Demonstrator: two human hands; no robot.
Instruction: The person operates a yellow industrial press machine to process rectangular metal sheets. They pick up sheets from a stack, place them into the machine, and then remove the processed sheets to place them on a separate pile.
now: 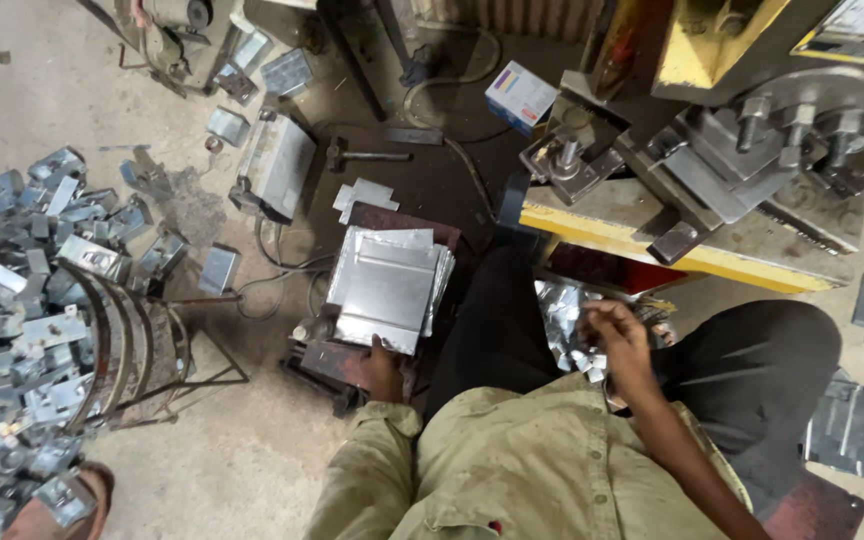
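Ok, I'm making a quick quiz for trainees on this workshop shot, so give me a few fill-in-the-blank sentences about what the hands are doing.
1. The left hand touches the near edge of a stack of flat metal ____.
2. The right hand holds small metal pieces over the person's ____.
3. The heap of bent metal brackets lies on the floor to the person's ____.
4. The hammer lies on the floor, beyond the ____ of sheets.

Missing words: sheets; lap; left; stack

sheet stack point(388, 288): shiny smooth metal; floor point(242, 470): rough matt concrete; shirt point(512, 465): matt cloth
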